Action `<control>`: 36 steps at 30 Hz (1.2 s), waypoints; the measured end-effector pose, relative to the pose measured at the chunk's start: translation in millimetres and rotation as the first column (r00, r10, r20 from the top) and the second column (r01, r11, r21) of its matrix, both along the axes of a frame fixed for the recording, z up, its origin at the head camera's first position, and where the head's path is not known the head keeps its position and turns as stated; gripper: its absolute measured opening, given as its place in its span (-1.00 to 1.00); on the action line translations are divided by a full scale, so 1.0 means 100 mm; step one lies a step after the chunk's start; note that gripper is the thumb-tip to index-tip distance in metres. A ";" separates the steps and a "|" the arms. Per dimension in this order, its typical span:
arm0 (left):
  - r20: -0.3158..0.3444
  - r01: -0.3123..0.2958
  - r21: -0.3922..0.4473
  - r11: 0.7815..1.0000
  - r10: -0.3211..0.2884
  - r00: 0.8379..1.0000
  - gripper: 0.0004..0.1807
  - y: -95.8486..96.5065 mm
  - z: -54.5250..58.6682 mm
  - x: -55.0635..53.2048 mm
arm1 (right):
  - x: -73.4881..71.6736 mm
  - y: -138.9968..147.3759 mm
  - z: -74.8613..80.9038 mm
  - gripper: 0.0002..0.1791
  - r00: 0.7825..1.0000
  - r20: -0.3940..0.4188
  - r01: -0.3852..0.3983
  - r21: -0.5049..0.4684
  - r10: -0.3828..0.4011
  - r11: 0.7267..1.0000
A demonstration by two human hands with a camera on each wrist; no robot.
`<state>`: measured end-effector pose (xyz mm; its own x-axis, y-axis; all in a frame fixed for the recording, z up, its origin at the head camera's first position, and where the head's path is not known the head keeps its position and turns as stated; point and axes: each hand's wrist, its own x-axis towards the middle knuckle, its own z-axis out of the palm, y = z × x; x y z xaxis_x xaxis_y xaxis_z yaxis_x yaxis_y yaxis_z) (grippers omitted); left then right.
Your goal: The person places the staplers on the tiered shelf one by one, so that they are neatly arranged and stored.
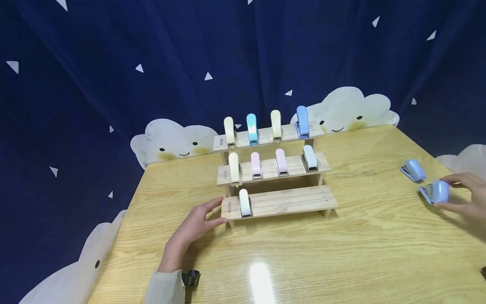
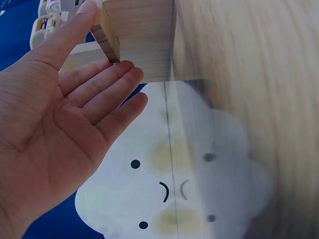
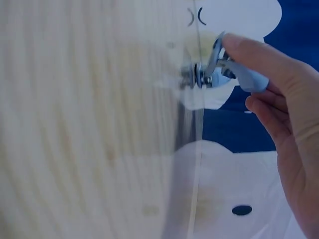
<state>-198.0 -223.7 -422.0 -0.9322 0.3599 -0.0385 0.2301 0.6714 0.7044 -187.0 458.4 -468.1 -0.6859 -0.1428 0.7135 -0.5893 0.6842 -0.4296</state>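
At the right of the table my right hand (image 1: 468, 195) pinches a periwinkle-blue stapler (image 1: 440, 192) between thumb and fingers. The right wrist view shows that stapler (image 3: 251, 79) tilted, lifted off the tabletop. Just behind it a second blue stapler (image 1: 414, 170) sits on the table. My left hand (image 1: 195, 223) is at the left end of a three-step wooden rack (image 1: 288, 203), thumb and fingers spread across the lowest step's end. In the left wrist view the left hand (image 2: 65, 114) has its fingers extended, fingertips by the rack's leg (image 2: 105, 37). A white stapler (image 1: 245, 203) stands on the lowest step.
The middle step holds a cream stapler (image 1: 234, 169), two pink staplers and a pale blue-white stapler (image 1: 310, 158). On the top step stand two cream staplers, a cyan stapler (image 1: 252, 129) and a blue stapler (image 1: 302, 122). Behind the wooden table (image 1: 303, 261) hangs a navy curtain (image 1: 171, 63).
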 end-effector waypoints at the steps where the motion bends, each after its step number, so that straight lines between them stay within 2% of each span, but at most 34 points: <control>1: 0.002 0.000 0.001 1.000 0.000 1.000 -0.19 0.00 0.00 0.00 | 0.01 -0.04 0.02 -0.06 1.000 0.012 0.016 -0.007 -0.016 1.000; 4: 0.007 0.001 -0.001 1.000 -0.001 1.000 -0.19 0.00 0.00 0.00 | 0.04 -0.15 0.08 0.04 0.994 0.071 0.084 0.019 -0.085 0.996; 8: 0.006 0.002 -0.002 1.000 -0.002 1.000 -0.19 0.00 0.01 0.00 | 0.05 -0.31 0.18 -0.10 0.984 0.121 0.124 0.066 -0.131 0.990; 13: 0.006 -0.001 -0.002 1.000 0.001 1.000 -0.18 0.00 0.01 -0.01 | 0.05 -0.51 0.27 -0.21 0.978 0.168 0.116 0.056 -0.124 0.992; 18: 0.004 -0.001 -0.004 1.000 0.001 1.000 -0.18 0.00 0.01 -0.01 | 0.04 -0.75 0.32 -0.19 0.971 0.211 0.098 0.058 -0.108 0.994; 20: 0.003 0.001 -0.006 1.000 0.000 1.000 -0.18 0.00 0.00 0.00 | 0.04 -0.85 0.35 -0.18 0.975 0.202 0.080 0.072 -0.093 0.994; 26: -0.001 -0.002 -0.004 1.000 0.002 1.000 -0.18 0.00 0.00 0.00 | -0.01 -1.16 0.43 -0.17 0.994 0.110 0.013 0.075 -0.021 0.997; 31: -0.005 -0.001 0.007 1.000 0.002 1.000 -0.19 0.00 0.00 0.00 | -0.04 -1.41 0.51 -0.15 0.998 0.053 -0.044 0.067 0.041 0.997; 36: -0.006 -0.004 0.012 1.000 0.004 1.000 -0.19 0.00 0.00 0.00 | -0.04 -1.68 0.56 -0.14 0.998 0.028 -0.051 0.106 0.048 0.993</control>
